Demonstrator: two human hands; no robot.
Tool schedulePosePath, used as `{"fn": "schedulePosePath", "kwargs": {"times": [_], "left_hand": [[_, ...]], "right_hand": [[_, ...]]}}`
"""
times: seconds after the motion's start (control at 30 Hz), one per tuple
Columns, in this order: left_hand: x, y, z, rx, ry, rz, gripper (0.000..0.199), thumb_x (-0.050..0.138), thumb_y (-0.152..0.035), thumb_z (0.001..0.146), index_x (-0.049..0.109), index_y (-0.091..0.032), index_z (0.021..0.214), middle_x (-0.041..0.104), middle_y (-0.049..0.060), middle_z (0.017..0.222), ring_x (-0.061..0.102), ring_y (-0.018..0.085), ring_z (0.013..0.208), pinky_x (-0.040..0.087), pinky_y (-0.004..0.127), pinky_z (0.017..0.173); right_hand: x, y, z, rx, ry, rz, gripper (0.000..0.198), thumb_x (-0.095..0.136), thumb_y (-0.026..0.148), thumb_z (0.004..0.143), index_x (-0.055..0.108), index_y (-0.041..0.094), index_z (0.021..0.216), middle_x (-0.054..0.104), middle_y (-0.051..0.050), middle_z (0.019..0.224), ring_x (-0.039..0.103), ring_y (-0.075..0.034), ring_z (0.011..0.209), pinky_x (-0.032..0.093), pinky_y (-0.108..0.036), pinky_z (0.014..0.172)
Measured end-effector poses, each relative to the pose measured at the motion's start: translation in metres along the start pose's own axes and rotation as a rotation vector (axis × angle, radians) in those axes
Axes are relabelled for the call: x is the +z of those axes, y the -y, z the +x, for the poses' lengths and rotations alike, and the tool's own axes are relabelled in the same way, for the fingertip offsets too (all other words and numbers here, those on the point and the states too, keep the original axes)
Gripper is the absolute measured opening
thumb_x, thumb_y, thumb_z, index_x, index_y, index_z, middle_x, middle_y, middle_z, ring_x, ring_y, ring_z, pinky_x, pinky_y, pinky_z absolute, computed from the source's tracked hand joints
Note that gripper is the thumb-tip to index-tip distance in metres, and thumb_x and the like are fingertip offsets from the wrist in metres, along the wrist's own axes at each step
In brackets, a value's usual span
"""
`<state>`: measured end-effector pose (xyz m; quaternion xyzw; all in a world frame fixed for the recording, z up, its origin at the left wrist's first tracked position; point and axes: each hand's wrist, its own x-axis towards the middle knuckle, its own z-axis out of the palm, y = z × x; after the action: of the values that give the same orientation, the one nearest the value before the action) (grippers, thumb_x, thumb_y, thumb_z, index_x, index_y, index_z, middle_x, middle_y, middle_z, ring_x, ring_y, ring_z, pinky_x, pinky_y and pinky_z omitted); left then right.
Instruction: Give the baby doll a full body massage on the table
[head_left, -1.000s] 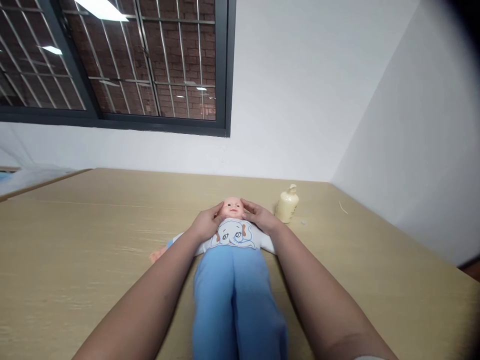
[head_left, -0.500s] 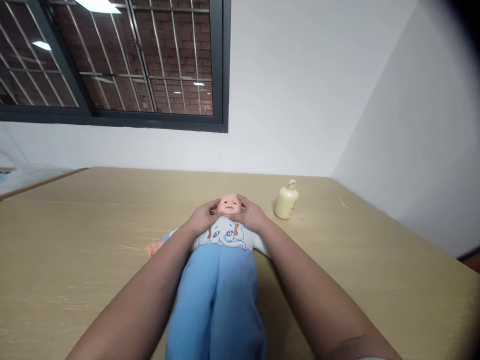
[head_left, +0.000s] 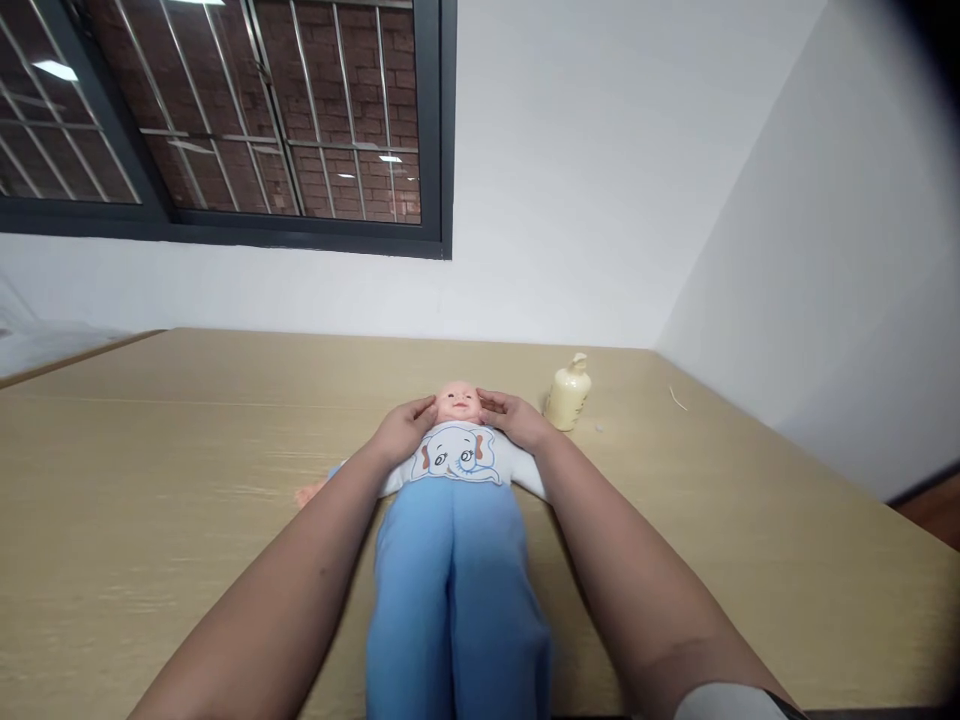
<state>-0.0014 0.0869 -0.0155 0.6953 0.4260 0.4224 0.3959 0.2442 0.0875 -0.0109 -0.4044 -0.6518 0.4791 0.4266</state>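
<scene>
Two bare hands flank the head (head_left: 459, 401) of a doll (head_left: 451, 510) lying face up on a wood-toned table (head_left: 712, 520), its blue trousers (head_left: 454, 590) stretching toward the person and out of view at the bottom edge. Half a second earlier the right thumb reaches in beneath the chin; now the right hand (head_left: 521, 420) sits to the side, leaving chin and neck uncovered. The legs, slanted to the left in that earlier picture, lie nearly in line with the head. That suggests a lighter, more even touch, with the handling centred on the head.

The right hand's fingers reach out loosely, slightly parted, tips at the side of the head. The left hand (head_left: 401, 432) mirrors it with fingers reaching to the opposite side (whether they press or merely rest, one cannot tell). Between the forearms, an elephant picture (head_left: 457, 455) faces up from the white shirt (head_left: 521, 468). A cream-coloured bottle (head_left: 568, 402) stands just beyond the right hand, and a thin pale strand (head_left: 678, 399) lies farther right. A barred window (head_left: 300, 120) overlooks the scene.
</scene>
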Motion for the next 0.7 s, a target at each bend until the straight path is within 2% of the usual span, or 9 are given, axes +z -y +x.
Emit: {"fn": "schedulePosePath", "kwargs": {"times": [0.13, 0.2, 0.3, 0.37, 0.47, 0.57, 0.7], "left_hand": [[0.002, 0.004, 0.001, 0.004, -0.037, 0.028, 0.068, 0.042, -0.071, 0.089, 0.072, -0.016, 0.116, 0.071, 0.012, 0.121, 0.064, 0.032, 0.114, 0.047, 0.043, 0.099], [0.003, 0.002, -0.001, 0.009, -0.033, 0.057, 0.062, 0.048, -0.069, 0.088, 0.072, -0.018, 0.116, 0.073, 0.009, 0.119, 0.064, 0.031, 0.111, 0.048, 0.041, 0.097], [0.004, -0.005, -0.003, 0.000, 0.010, 0.094, 0.055, 0.066, -0.059, 0.079, 0.069, -0.021, 0.119, 0.074, 0.007, 0.114, 0.067, 0.032, 0.105, 0.052, 0.039, 0.088], [0.004, -0.009, -0.003, -0.013, 0.047, 0.106, 0.054, 0.070, -0.049, 0.075, 0.067, -0.021, 0.122, 0.075, 0.006, 0.112, 0.069, 0.031, 0.102, 0.053, 0.037, 0.082], [0.004, -0.012, -0.003, -0.022, 0.057, 0.136, 0.053, 0.069, -0.043, 0.075, 0.066, -0.021, 0.123, 0.074, 0.006, 0.112, 0.069, 0.030, 0.101, 0.054, 0.035, 0.080], [0.003, -0.011, -0.003, -0.024, 0.023, 0.189, 0.055, 0.071, -0.049, 0.073, 0.068, -0.020, 0.119, 0.075, 0.008, 0.108, 0.069, 0.032, 0.099, 0.054, 0.037, 0.081], [0.000, -0.007, -0.003, -0.002, 0.030, 0.158, 0.057, 0.066, -0.058, 0.077, 0.069, -0.020, 0.119, 0.074, 0.009, 0.113, 0.067, 0.033, 0.105, 0.052, 0.040, 0.087]], "right_hand": [[0.002, -0.003, 0.002, 0.018, -0.092, -0.064, 0.055, 0.068, 0.049, 0.084, 0.063, 0.021, 0.131, 0.066, -0.009, 0.132, 0.061, -0.026, 0.122, 0.045, -0.045, 0.107], [0.007, -0.002, 0.002, 0.025, -0.120, -0.078, 0.060, 0.069, 0.052, 0.083, 0.061, 0.020, 0.133, 0.066, -0.011, 0.130, 0.063, -0.027, 0.119, 0.047, -0.044, 0.105], [0.018, 0.003, -0.001, 0.033, -0.128, -0.122, 0.078, 0.080, 0.052, 0.071, 0.053, 0.023, 0.139, 0.064, -0.011, 0.132, 0.065, -0.027, 0.115, 0.053, -0.041, 0.097], [0.023, 0.007, -0.002, 0.031, -0.127, -0.174, 0.085, 0.085, 0.051, 0.065, 0.051, 0.026, 0.139, 0.063, -0.010, 0.133, 0.065, -0.027, 0.115, 0.055, -0.040, 0.094], [0.026, 0.009, -0.002, 0.003, -0.130, -0.245, 0.080, 0.084, 0.052, 0.065, 0.055, 0.028, 0.134, 0.065, -0.008, 0.130, 0.065, -0.028, 0.115, 0.054, -0.041, 0.094], [0.025, 0.010, -0.001, -0.043, -0.122, -0.286, 0.075, 0.085, 0.050, 0.065, 0.058, 0.028, 0.132, 0.066, -0.007, 0.127, 0.064, -0.028, 0.116, 0.053, -0.043, 0.096], [0.022, 0.012, -0.003, -0.075, -0.053, -0.191, 0.066, 0.081, 0.042, 0.073, 0.058, 0.029, 0.134, 0.068, -0.006, 0.127, 0.065, -0.027, 0.116, 0.054, -0.040, 0.095]]}}
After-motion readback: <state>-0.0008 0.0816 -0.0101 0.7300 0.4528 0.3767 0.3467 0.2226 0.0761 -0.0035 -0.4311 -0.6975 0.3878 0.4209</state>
